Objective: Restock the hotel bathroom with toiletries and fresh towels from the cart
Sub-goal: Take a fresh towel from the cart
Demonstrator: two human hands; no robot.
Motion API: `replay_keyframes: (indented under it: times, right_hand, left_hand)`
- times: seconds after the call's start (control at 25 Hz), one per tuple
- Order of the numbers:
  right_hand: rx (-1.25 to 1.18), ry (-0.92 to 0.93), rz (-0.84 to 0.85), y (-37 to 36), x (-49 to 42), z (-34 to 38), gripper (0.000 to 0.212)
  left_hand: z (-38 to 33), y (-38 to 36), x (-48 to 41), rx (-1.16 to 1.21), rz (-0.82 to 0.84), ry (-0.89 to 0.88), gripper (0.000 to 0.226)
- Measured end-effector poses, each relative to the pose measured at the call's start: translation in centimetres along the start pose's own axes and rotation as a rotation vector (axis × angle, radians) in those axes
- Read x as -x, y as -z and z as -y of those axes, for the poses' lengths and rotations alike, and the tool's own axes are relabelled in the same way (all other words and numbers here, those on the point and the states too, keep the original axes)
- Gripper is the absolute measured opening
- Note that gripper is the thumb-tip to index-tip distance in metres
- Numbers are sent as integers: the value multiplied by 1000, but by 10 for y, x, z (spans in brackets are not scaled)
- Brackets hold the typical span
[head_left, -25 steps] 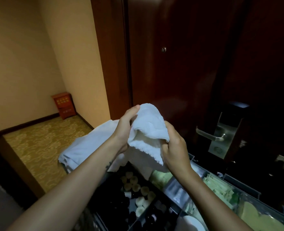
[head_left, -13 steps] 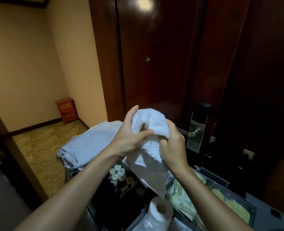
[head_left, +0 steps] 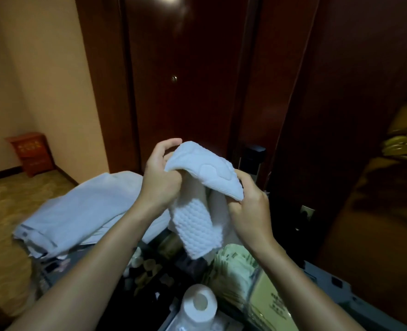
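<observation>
A dark wooden door [head_left: 185, 91] is filling the middle of the view, with a cream wall [head_left: 42, 68] running off to its left and patterned carpet [head_left: 8, 211] lying below that wall. The housekeeping cart [head_left: 336, 283] is standing in front of the door, its grey rim showing at lower right. A stack of folded pale linen [head_left: 78, 211] is resting on the cart's left end. Above the cart's middle, a white towel [head_left: 197, 216] with a waffle texture is hanging in the air between both hands, its lower end dangling over the trays. The left hand [head_left: 159, 177] is gripping the towel's upper fold, thumb lifted clear. The right hand [head_left: 250, 206] is pinching the towel's right edge with curled fingers. A toilet paper roll [head_left: 198, 304] is standing upright in the near tray, just beside green sachets [head_left: 233, 266]. A red cabinet [head_left: 31, 152] is sitting in the far corner. Small bottles [head_left: 147, 266] are crowding a dark tray. An electronic lock [head_left: 253, 154] is showing behind the towel.
</observation>
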State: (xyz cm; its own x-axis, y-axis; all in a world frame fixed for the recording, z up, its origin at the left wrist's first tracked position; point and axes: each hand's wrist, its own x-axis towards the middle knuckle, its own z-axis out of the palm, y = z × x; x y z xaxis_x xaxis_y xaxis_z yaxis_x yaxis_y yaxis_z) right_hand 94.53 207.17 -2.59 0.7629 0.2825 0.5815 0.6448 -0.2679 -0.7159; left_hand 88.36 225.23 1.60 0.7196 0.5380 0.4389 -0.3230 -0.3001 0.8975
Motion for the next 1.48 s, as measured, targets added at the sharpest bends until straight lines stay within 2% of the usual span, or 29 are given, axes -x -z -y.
replay_keyframes:
  times: [0.16, 0.32, 0.48, 0.56, 0.64, 0.76, 0.92, 1.16, 1.48]
  right_hand:
    - [127, -13, -35, 20, -2, -9, 43]
    - [135, 11, -69, 39, 0, -5, 39]
    - [98, 1, -78, 63, 9, -7, 46]
    - [74, -18, -59, 79, 16, -10, 61]
    - [70, -34, -27, 108, 31, -17, 71]
    - [124, 32, -23, 161, 58, -31, 59]
    - [59, 56, -15, 226, 73, -35, 61]
    - [-51, 4, 25, 285, 90, -48, 61]
    - [-58, -2, -56, 288, 96, -60, 58]
  left_hand:
    - [-6, -24, -7, -55, -69, -79, 54]
    - [-21, -35, 3, -114, -73, -156, 38]
    - [-44, -50, 18, -213, -46, -233, 34]
    - [-53, -64, 33, -205, -55, -237, 30]
    - [-64, -86, 59, -212, -65, -241, 29]
    - [-83, -126, 97, -261, -83, -298, 29]
    - [-114, -170, 132, -275, -164, -361, 30]
    - [-147, -217, 166, -255, -180, -288, 32]
    - [-132, -218, 171, -377, -142, -240, 32]
